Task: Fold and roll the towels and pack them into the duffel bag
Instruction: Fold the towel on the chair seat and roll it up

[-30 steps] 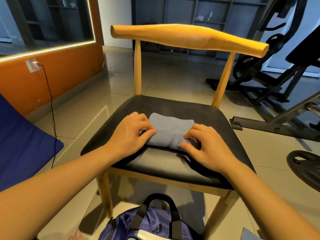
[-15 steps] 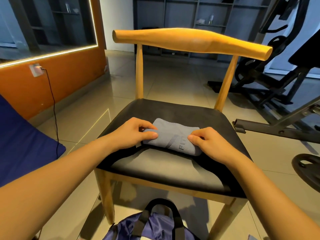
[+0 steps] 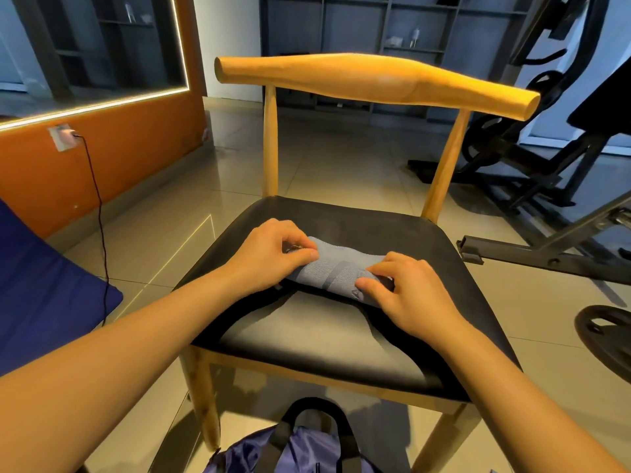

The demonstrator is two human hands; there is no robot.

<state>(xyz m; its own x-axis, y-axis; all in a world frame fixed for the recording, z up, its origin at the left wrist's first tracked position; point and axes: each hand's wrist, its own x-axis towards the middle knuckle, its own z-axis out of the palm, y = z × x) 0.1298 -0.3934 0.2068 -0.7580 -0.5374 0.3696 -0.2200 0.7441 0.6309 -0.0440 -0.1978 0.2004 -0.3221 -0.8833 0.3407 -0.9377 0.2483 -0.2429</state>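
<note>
- The grey-blue towel (image 3: 336,273) lies on the black seat (image 3: 341,339) of a wooden chair (image 3: 368,80). It sits about midway between the seat's left and right edges and a little nearer the back edge than the front.
- It is wound into a short, thick roll that runs across the seat, with its right end angled slightly toward the front edge. A darker woven band crosses its middle.
- The left hand (image 3: 269,257) grips the roll's left end. Its fingers are curled over the top and the thumb is pressed against the cloth.
- The right hand (image 3: 409,295) holds the right end the same way, with bent fingers on top of the roll and the thumb tucked against its near side.
- Both forearms reach in over the seat's front edge.
- The duffel bag (image 3: 307,450) is on the floor just in front of the chair, below the front edge. It is purple-blue with black handles arching upward, and only its top part is in view.
- A dark blue cushion (image 3: 41,295) lies off to the left on the tiled floor. A black cable (image 3: 100,216) runs beside it, down from a wall socket (image 3: 61,136).
- Black gym equipment (image 3: 546,172) stands beyond the chair's right side, and a weight plate (image 3: 607,339) lies on the floor near the seat's right edge.
</note>
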